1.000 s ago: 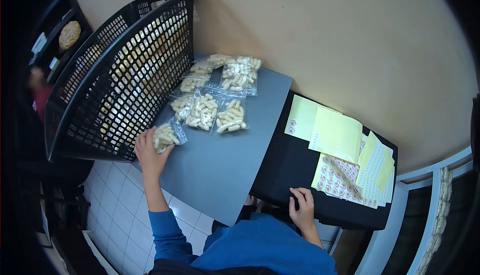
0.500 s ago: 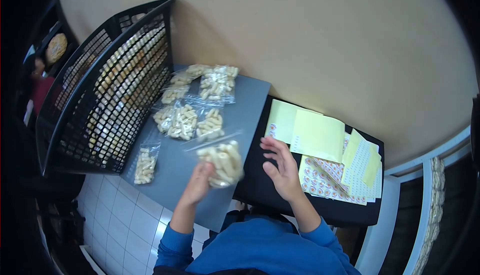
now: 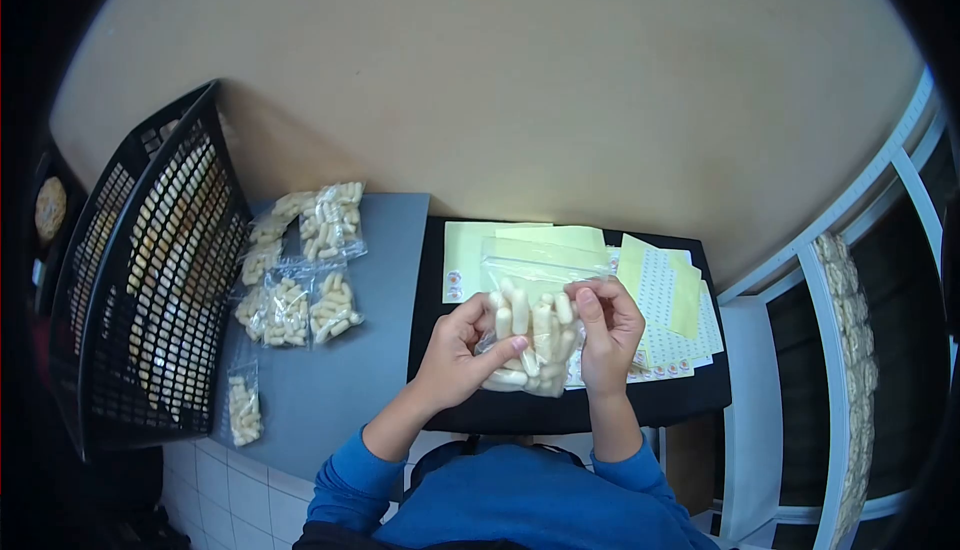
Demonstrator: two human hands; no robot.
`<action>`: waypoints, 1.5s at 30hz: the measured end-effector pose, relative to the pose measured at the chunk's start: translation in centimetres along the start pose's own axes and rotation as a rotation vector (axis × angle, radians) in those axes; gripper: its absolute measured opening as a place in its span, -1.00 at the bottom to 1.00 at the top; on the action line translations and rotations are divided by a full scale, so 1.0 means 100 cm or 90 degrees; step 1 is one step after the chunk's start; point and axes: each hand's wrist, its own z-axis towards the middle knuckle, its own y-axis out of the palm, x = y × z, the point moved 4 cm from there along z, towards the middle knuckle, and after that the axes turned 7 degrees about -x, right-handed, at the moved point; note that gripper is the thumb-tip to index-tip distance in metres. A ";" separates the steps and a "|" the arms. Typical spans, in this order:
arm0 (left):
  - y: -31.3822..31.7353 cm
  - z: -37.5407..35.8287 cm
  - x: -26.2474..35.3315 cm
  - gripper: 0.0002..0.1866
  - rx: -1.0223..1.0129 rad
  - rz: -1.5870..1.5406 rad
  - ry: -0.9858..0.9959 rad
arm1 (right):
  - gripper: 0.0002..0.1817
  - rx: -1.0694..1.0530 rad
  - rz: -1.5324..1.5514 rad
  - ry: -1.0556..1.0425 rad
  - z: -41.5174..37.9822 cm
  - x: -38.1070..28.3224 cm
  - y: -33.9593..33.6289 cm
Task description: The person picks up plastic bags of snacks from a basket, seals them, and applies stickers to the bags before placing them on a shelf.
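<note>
A clear zip bag of pale, finger-shaped pieces (image 3: 541, 335) is held up in front of me, its zip strip at the top. My left hand (image 3: 455, 362) grips the bag's left side, thumb across the front. On the opposite side my right hand (image 3: 611, 334) is closed on the bag's right edge, thumb bent over it. Behind and below the bag lie yellow-backed sticker sheets (image 3: 660, 295), partly hidden by it and by my right hand.
A black mesh basket (image 3: 125, 325) full of similar pieces stands on the left. Several filled bags (image 3: 288, 308) lie on the grey table (image 3: 385, 325), and a small bag (image 3: 244, 405) sits near its front edge. The black table (image 3: 690, 400) adjoins it; white rails (image 3: 815, 320) are on the right.
My left hand has brought the bag rightward, from over the grey table to over the sticker sheets. My right hand, free before, now grips it too. The view has turned right.
</note>
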 end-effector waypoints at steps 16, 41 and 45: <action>-0.003 0.057 0.020 -0.56 -0.079 0.050 0.091 | -0.91 0.060 -0.015 -0.001 0.036 0.002 -0.001; -0.018 0.052 0.028 -0.69 0.086 0.033 0.233 | -0.92 -0.055 -0.168 -0.101 0.032 0.005 0.019; -0.018 0.050 0.029 -0.68 0.087 0.033 0.238 | -0.92 -0.041 -0.185 -0.131 0.032 0.003 0.023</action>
